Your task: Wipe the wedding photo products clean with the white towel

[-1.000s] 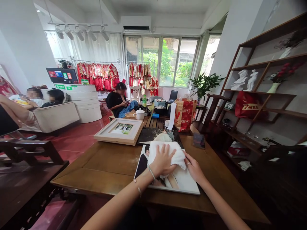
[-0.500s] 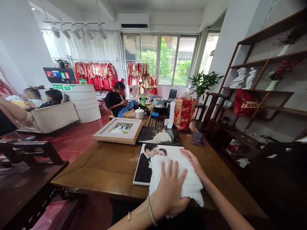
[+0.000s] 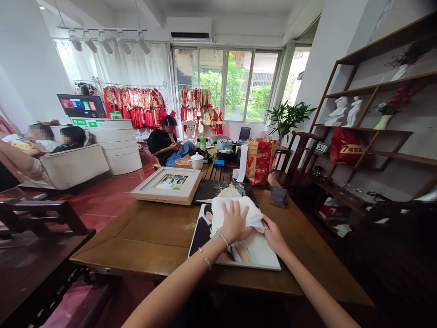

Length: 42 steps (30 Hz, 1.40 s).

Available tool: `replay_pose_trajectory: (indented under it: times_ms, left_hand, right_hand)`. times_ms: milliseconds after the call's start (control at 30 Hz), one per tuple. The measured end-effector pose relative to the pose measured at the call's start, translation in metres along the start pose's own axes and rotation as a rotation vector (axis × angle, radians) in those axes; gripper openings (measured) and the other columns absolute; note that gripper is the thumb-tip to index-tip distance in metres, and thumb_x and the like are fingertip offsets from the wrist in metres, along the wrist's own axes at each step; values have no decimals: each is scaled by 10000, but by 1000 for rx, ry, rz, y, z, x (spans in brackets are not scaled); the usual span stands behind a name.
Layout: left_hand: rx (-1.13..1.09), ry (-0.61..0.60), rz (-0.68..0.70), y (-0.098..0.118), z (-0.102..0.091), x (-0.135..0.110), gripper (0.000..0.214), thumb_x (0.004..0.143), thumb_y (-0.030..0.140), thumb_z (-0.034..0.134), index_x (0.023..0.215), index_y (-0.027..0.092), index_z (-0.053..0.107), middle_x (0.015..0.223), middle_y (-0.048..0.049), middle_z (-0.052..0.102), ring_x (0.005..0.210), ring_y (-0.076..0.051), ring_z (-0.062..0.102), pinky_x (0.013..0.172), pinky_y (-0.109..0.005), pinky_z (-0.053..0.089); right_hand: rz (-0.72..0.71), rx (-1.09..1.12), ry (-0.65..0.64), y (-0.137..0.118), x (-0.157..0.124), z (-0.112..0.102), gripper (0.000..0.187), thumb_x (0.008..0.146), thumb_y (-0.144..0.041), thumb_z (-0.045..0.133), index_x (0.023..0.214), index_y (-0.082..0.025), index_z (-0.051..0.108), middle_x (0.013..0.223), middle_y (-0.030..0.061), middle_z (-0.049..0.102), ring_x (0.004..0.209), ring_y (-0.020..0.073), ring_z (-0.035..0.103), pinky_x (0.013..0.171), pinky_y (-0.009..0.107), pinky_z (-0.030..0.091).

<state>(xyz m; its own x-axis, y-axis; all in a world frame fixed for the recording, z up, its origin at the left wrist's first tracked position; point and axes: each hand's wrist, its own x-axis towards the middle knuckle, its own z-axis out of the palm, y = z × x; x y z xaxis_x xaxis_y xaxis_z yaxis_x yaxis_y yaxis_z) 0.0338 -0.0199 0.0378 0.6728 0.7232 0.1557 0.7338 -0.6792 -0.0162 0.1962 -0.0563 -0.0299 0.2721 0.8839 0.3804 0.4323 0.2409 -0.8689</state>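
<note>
A white cloth (image 3: 253, 217) lies bunched over the upper part of a wedding photo panel (image 3: 262, 255). The panel is flat on a brown wooden table (image 3: 136, 241), and its picture shows a dark suit at left. On top of the cloth rests my left hand (image 3: 235, 223), flat with fingers spread. My right hand (image 3: 274, 234) is closed at the panel's right edge, thumb on top, close to the cloth's corner; its lower fingers are hidden. Behind lies a second, dark photo panel (image 3: 205, 191), partly covered by the cloth.
A light-framed picture (image 3: 143, 187) lies at the table's left back. Beyond stand a white lidded cup (image 3: 196, 161), a blue box (image 3: 219, 162) and a red paper bag (image 3: 259, 159). A seated person (image 3: 160, 141) holds a phone. Shelves (image 3: 368, 130) rise at right.
My left hand has pushed the cloth away from me, up the panel, uncovering its lower part. My right hand has slid a little nearer along the right edge.
</note>
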Motion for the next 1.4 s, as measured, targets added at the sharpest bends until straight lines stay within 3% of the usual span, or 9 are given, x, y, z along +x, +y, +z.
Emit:
replay_pose_trajectory:
  times_ms: [167,333,433,567,833,1000,1100,1300,1400]
  left_hand:
    - [-33,26,110,13,0,-31,738,816,551,458,1426,194,247,1451,-192,249,1318,-391,195,1021,-611,115]
    - [-114,-26,210,24,-4,-75,806,787,591,464,1445,225,177,1481,-181,169,1339,-402,113,1028,-624,77]
    - [-152,-43,227,23,-2,-87,805,782,603,465,1446,270,156,1493,-159,146,1350,-386,90,1036,-616,74]
    - [-128,-29,187,6,-1,-76,797,784,586,493,1444,289,161,1496,-142,150,1354,-367,102,1045,-594,94]
    - [-27,42,138,-34,-2,-17,739,792,556,518,1416,247,272,1437,-145,297,1309,-357,238,1032,-576,153]
    - [-18,74,135,-36,0,-13,650,822,485,491,1401,255,306,1412,-129,329,1285,-337,267,1026,-560,180]
    - [-28,67,144,-30,-2,-33,653,814,465,493,1402,251,306,1409,-132,329,1284,-340,262,1021,-557,197]
    - [-79,0,145,-15,-11,-104,848,741,516,567,1446,310,142,1488,-93,195,1340,-352,138,1054,-555,116]
    - [-99,-19,127,-15,-16,-122,882,699,521,611,1436,338,164,1487,-87,199,1336,-341,166,1050,-523,156]
  right_hand:
    - [16,75,-30,1,1,-4,476,709,-256,518,1178,-225,593,1227,65,617,1125,271,563,939,425,445]
    - [-11,112,-29,2,0,-7,450,694,-248,553,1139,-225,615,1272,76,581,1180,259,525,1001,424,396]
    - [-22,72,-31,4,-1,-7,442,703,-261,555,1136,-201,619,1276,100,574,1194,267,512,1016,441,377]
    - [-27,-17,-5,0,-2,-6,414,737,-268,526,1136,-210,620,1283,88,569,1209,246,500,1038,440,355]
    - [-28,-80,4,-6,-2,-3,388,755,-296,529,1123,-222,625,1242,86,602,1186,251,523,1028,452,368]
    - [-23,-100,11,-8,-3,-2,390,754,-288,532,1129,-226,618,1238,79,606,1179,255,528,1021,454,376]
    - [-28,-125,14,-10,-4,-2,400,760,-276,518,1143,-209,609,1243,90,600,1179,254,527,1023,452,375]
    - [-27,-107,17,-12,-6,-4,388,758,-257,518,1132,-228,616,1261,69,589,1187,240,521,1034,446,367]
    - [-28,-96,27,-12,-6,-4,379,755,-256,518,1117,-224,626,1244,69,601,1179,240,529,1037,448,364]
